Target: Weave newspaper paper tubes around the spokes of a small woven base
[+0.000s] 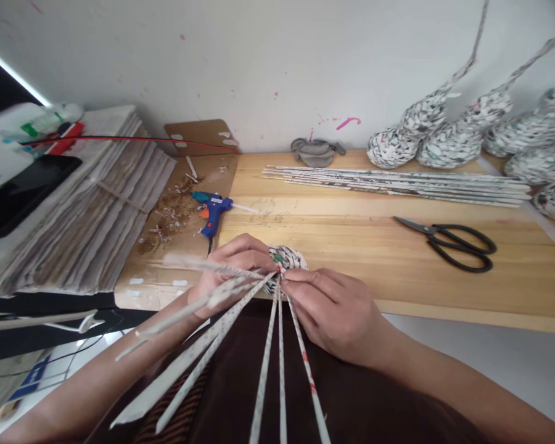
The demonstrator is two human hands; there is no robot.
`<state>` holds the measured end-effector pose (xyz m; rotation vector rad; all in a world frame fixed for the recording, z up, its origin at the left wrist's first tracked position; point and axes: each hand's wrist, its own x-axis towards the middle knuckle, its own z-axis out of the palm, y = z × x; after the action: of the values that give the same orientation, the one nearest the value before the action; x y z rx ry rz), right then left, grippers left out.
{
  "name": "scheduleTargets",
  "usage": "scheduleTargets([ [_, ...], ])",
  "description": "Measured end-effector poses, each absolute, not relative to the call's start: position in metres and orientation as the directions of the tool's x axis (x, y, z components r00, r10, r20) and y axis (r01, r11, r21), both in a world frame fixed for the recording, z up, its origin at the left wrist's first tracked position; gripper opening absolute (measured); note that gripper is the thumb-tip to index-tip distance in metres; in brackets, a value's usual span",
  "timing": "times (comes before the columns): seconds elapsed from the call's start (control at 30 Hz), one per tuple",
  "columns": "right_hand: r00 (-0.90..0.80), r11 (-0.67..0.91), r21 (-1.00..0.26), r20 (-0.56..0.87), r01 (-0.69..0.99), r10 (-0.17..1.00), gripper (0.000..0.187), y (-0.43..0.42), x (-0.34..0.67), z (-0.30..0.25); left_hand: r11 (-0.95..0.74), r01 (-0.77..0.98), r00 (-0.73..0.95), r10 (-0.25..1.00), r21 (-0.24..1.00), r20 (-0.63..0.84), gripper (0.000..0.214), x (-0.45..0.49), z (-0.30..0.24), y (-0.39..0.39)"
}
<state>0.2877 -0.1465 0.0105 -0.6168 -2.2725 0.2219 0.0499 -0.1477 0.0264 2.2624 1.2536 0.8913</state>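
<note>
A small woven piece of rolled newspaper (287, 258) is held at the near edge of the wooden table (351, 246). Several long paper tubes (268, 357) fan out from it toward me. My left hand (229, 266) wraps around the piece from the left, fingers curled over some tubes. My right hand (330, 311) pinches one of the tubes right at the weave, fingers pressed together.
A blue glue gun (213, 209) lies on cardboard at left, next to a tall stack of newspapers (92, 216). Loose paper tubes (398, 184) lie across the table's back, black scissors (457, 243) at right. Woven paper objects (448, 139) stand at the wall.
</note>
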Motion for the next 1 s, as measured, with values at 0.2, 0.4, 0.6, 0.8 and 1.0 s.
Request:
scheduleTargets([
  [0.2, -0.434, 0.612, -0.725, 0.463, 0.315, 0.773, 0.012, -0.151, 0.289, 0.010, -0.632, 0.562, 0.482, 0.774, 0.534, 0.410, 0.028, 0.047, 0.026, -0.157],
  [0.4, -0.372, 0.436, -0.838, 0.310, 0.327, 0.875, 0.006, -0.153, 0.288, 0.015, -0.782, 0.489, 0.555, 0.621, 0.387, 0.554, 0.017, 0.045, 0.018, -0.155],
  [0.6, -0.358, 0.351, -0.881, 0.232, 0.317, 0.905, 0.004, -0.153, 0.289, 0.017, -0.808, 0.465, 0.563, 0.585, 0.361, 0.584, 0.020, 0.045, 0.017, -0.152],
  [0.8, -0.427, 0.507, -0.819, 0.370, 0.269, 0.825, 0.008, -0.148, 0.290, 0.013, -0.719, 0.480, 0.507, 0.695, 0.502, 0.510, 0.017, 0.052, 0.021, -0.149],
  [1.0, -0.372, 0.466, -0.837, 0.351, 0.286, 0.859, 0.006, -0.139, 0.287, 0.011, -0.392, 0.543, 0.261, 0.919, 0.743, 0.295, 0.009, 0.069, 0.033, -0.142],
])
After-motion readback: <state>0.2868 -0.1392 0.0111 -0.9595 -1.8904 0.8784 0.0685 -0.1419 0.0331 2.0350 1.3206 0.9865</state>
